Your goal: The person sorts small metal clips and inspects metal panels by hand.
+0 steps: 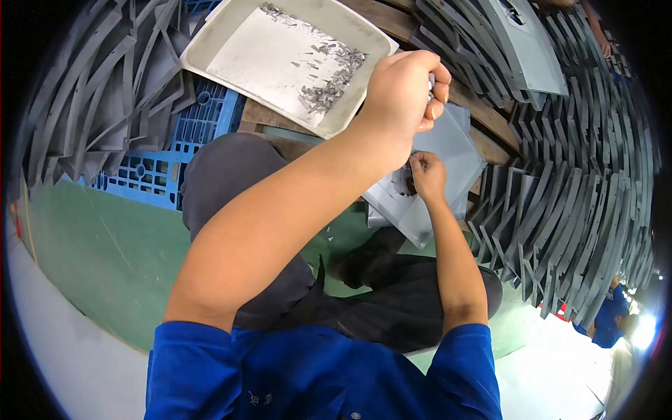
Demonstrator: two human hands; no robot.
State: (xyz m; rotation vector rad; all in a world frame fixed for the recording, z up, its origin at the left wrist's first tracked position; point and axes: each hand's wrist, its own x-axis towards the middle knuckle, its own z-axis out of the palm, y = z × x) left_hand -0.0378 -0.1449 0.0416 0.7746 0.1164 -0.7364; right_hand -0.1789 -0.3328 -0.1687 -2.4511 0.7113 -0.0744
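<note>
My left hand is raised above the work, its fingers curled round some small grey metal pieces that show between palm and fingertips. Lower down, my right hand is closed in a pinch at the edge of a dark opening in a grey sheet-metal panel. Whatever lies between those fingertips is too small to make out. The panel is angular, and part of it is hidden behind my left wrist. Beyond my left forearm stands a cream plastic tray with many small flat metal pieces heaped along its right side.
Bent grey metal panels are stacked at the left by a blue plastic pallet. More stacked panels crowd the right, and a large one lies at the far right. Wooden boards run beneath. Another person is at the right edge.
</note>
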